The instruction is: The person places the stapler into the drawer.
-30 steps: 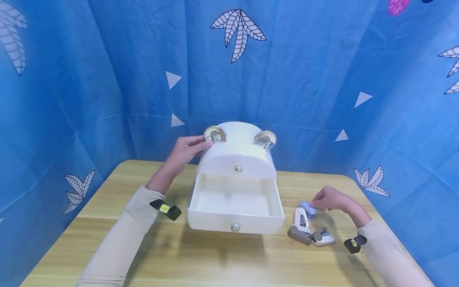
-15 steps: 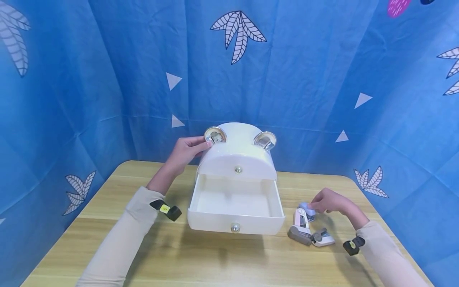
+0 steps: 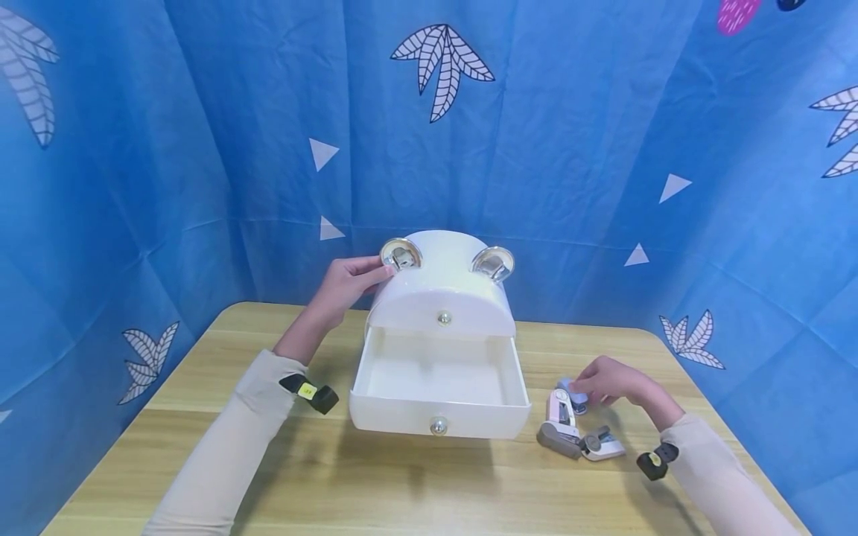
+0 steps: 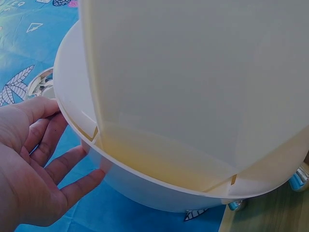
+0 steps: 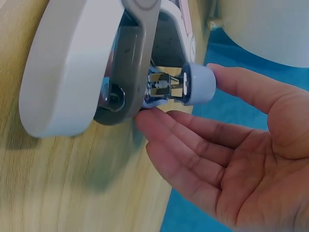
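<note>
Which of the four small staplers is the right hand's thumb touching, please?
The pale blue plastic stapler, farthest back in the head view: the right hand has its thumb on it, and it alone is blue.

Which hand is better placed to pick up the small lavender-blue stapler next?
Probably the right hand: its thumb touches the small lavender-blue stapler. The left hand is farther off, against the side of the glossy white domed drawer box.
</note>
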Available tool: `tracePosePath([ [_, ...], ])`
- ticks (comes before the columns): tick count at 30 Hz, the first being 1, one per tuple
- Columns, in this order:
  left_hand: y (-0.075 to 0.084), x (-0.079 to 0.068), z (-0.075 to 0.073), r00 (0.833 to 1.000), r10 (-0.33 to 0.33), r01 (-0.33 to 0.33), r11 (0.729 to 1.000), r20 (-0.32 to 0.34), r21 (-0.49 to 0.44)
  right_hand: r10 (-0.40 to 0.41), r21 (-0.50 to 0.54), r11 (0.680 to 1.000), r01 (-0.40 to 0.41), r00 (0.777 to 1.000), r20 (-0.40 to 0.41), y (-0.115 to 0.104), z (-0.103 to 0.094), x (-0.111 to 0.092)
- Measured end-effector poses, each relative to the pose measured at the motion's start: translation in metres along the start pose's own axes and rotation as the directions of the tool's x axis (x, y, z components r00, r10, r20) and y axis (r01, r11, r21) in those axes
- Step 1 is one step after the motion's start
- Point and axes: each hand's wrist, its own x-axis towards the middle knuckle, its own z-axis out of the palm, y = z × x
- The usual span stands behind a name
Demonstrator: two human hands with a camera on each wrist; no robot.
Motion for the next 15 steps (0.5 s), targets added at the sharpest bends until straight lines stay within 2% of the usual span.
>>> tracePosePath([
  [15,-0.0010,-0.0008,0.0005,1.000,0.009,-0.009,1.000,-0.003,-0.003,0.042,0.003,0.999,-0.042,0.999,-0.008,-0.0074,0.0039,0.0055],
])
